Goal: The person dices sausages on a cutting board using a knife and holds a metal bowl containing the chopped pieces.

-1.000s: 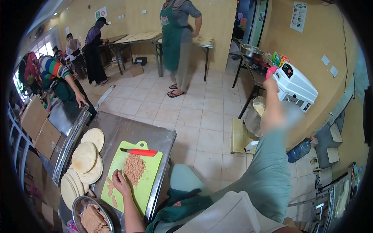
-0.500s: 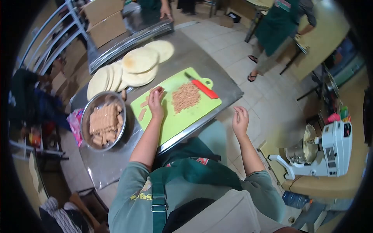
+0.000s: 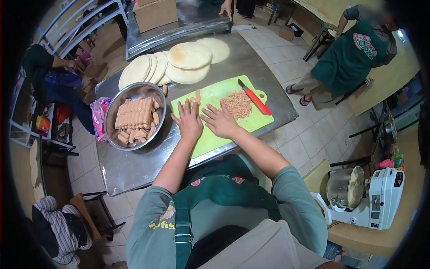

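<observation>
My left hand (image 3: 190, 123) is over the left part of the green cutting board (image 3: 208, 143), fingers spread and pointing away from me. Sausage pieces (image 3: 197, 95) lie just beyond its fingertips, partly hidden. My right hand (image 3: 222, 123) rests beside it with fingers apart, at the near left edge of a pile of chopped sausage (image 3: 238, 106). Neither hand appears to hold anything. A knife with a red handle (image 3: 258, 102) lies on the board's right side, blade pointing away. Left of the board, a steel bowl (image 3: 110, 130) contains whole and broken sausages (image 3: 134, 114).
Round flatbreads (image 3: 190, 54) overlap at the back of the metal table (image 3: 139, 172). A pink packet (image 3: 99, 114) is beside the bowl. A person in a green apron (image 3: 347, 62) stands at the right, near a white mixer (image 3: 385, 197). Another person's hand (image 3: 226, 9) shows at the top.
My right hand has come in from beyond the table's edge onto the board. My left hand has opened flat beside it. The view has shifted, and the person at right is nearer.
</observation>
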Demonstrator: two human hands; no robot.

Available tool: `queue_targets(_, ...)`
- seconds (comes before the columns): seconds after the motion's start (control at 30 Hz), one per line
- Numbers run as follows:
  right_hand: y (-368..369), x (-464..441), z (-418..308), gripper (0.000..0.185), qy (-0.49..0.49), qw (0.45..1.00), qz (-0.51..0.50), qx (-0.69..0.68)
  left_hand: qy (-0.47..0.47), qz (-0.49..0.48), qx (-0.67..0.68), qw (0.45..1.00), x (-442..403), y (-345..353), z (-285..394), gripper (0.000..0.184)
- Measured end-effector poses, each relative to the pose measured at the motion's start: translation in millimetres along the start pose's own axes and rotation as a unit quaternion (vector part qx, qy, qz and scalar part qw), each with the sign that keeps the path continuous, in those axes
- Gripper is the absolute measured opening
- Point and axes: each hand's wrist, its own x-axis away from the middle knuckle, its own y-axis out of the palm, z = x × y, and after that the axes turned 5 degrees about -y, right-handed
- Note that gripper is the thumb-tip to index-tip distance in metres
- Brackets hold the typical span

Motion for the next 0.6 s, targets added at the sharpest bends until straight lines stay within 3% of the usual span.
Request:
queue_targets(0.23,3.1,-4.8,42.4,0.034,0.04,0.997,-0.022,0.066,-0.023,-0.052,0.009,0.998,-3.3,-1.1,-2.7,0.038)
queue_targets(0.3,-3.2,-1.7,47.2,0.032,0.056,0.994,0.03,0.088,-0.034,-0.055,0.021,0.998,-5.0,-4.5,0.5,0.04)
queue_targets(0.37,-25.0,-8.8,41.7,0.033,0.18,0.977,-0.056,0.096,0.006,-0.023,0.071,0.997,-7.0,7.7,-8.7,0.044)
queue_targets(0.4,-32.6,-13.9,47.3,0.033,0.216,0.969,-0.114,0.028,0.014,-0.006,0.095,0.995,-8.3,11.0,-9.4,0.045)
queue_targets(0.43,-49.4,-10.2,41.0,0.035,0.25,0.966,-0.065,-0.027,-0.014,-0.033,0.061,0.998,-7.8,-5.8,3.4,0.042)
queue_targets(0.5,-28.5,-4.5,51.0,0.034,0.226,0.97,0.066,-0.064,-0.004,-0.049,0.078,0.996,-8.2,-5.5,0.1,0.039)
queue_targets(0.57,-35.1,-3.3,55.6,0.029,0.253,0.953,0.084,-0.14,0.02,-0.03,0.053,0.998,-7.6,15.0,-15.8,0.042)
queue_targets(0.6,-31.5,-1.5,58.1,0.027,0.265,0.946,0.127,-0.137,-0.006,-0.066,0.032,0.997,-7.6,2.2,-2.7,0.043)
